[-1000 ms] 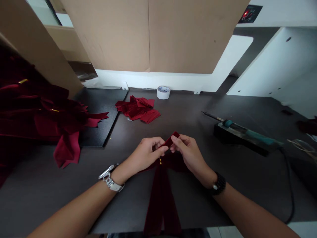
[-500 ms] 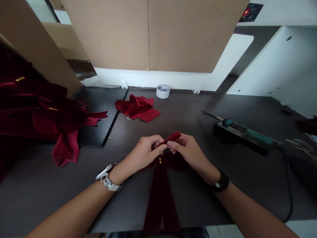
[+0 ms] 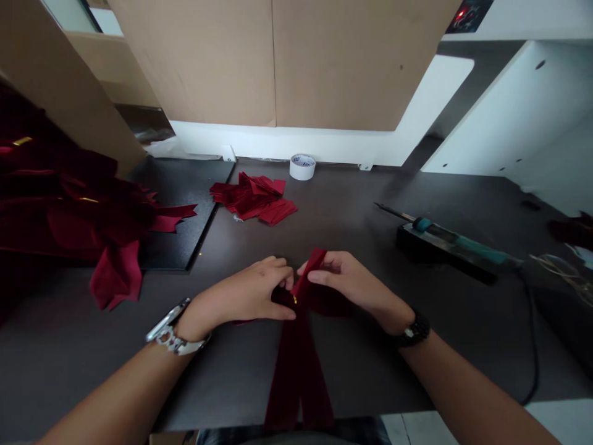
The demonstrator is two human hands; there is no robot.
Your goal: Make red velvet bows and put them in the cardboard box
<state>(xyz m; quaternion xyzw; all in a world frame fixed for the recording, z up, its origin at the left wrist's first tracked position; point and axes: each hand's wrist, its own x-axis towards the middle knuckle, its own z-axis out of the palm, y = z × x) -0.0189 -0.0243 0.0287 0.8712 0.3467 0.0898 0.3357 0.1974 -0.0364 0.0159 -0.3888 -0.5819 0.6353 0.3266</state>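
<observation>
A dark red velvet bow (image 3: 330, 304) with two long tails lies at the front middle of the table, a small gold piece at its centre. My right hand (image 3: 340, 272) pinches a short red strip (image 3: 315, 261) between thumb and fingers, the strip standing up over the bow's centre. On the bow's left side rests my left hand (image 3: 262, 290), its thumb apart from the curled fingers and close to the gold piece. The fabric under my left hand is partly hidden.
Red strips (image 3: 254, 198) lie piled behind my hands, near a tape roll (image 3: 302, 167). At the right, a soldering iron (image 3: 456, 242) rests on a black holder with its cable trailing forward. Many red bows (image 3: 74, 204) are heaped at the left by a black board (image 3: 180, 185).
My left hand has let go of the strip and moved left and down onto the bow. The strip in my right hand now stands more upright over the bow's centre.
</observation>
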